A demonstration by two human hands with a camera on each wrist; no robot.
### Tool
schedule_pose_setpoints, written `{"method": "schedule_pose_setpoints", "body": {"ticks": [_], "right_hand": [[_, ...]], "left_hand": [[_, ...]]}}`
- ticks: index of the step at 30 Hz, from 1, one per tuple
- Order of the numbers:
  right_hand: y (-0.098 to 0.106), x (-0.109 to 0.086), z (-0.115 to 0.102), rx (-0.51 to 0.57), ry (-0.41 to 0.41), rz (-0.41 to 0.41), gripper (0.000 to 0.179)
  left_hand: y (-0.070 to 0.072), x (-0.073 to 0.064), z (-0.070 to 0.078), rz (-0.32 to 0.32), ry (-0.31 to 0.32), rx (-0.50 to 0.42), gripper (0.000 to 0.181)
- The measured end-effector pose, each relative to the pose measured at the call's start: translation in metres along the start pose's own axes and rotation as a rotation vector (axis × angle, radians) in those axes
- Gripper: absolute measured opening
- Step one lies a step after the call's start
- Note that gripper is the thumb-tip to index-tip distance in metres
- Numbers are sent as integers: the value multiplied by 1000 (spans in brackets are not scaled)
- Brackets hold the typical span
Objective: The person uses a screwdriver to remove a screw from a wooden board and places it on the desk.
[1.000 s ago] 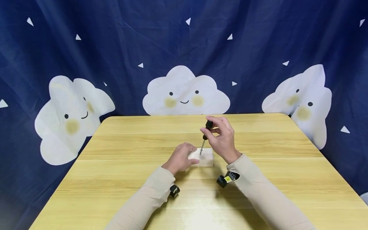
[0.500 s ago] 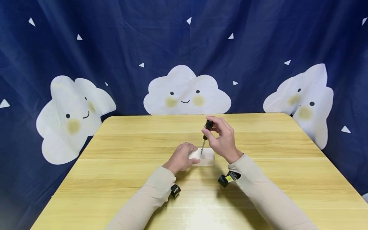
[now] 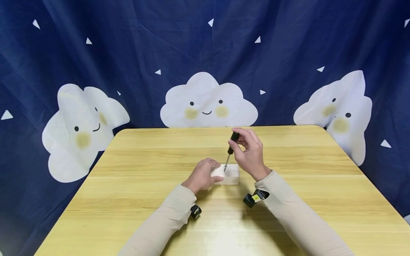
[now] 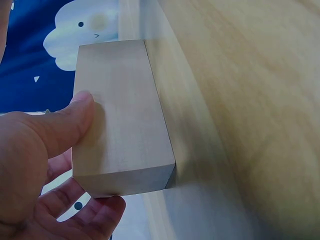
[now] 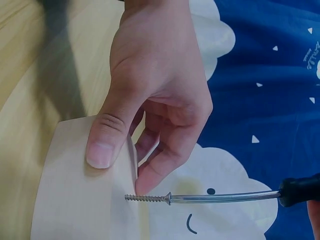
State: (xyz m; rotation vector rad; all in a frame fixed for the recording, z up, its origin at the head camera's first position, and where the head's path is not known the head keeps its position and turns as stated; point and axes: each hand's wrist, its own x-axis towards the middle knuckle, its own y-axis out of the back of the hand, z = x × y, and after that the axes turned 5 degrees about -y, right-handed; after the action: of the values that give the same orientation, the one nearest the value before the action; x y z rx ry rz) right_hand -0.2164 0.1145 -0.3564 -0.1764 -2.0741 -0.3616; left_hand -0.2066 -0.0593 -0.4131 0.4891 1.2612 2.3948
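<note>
My left hand grips the left end of a pale wooden block lying on the table, thumb on the near side and fingers on the far side. My right hand holds the black handle of a screwdriver between thumb and fingers above the block. The shaft slants down to a screw at its tip. In the right wrist view the screw's thread shows bare along its length, its point right at the block's top face. The left wrist view shows the block's long side with the left thumb pressed on it.
The light wood table spreads around the hands. A dark blue curtain with white clouds hangs behind its far edge. Black wrist cameras sit under both sleeves, one by the right forearm.
The screwdriver's handle has tipped slightly to the right and the right thumb has shifted along with it. The left hand and block stay nearly still.
</note>
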Motion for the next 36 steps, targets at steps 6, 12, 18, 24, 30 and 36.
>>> {"method": "schedule_pose_setpoints", "body": {"ticks": [6,12,18,24,30,36], "right_hand": [[3,0,2,0,19,-28,40],[3,0,3,-87,28,28,37],[3,2,3,-134,15,27,42],[4,2,3,-83,-20,-15,44],[4,4,3,-22,-8,-76,38],[4,1,3,-111,-43,-30,49]], "left_hand": [[0,1,2,9,-10,-1,49],[-1,2,2,-4,13,-14,49],[-1,1,1,5,7,-14,49],[-1,0,1,9,4,-12,48],[1,0,1,11,8,-13,49],[1,1,1,-1,7,-11,49]]}}
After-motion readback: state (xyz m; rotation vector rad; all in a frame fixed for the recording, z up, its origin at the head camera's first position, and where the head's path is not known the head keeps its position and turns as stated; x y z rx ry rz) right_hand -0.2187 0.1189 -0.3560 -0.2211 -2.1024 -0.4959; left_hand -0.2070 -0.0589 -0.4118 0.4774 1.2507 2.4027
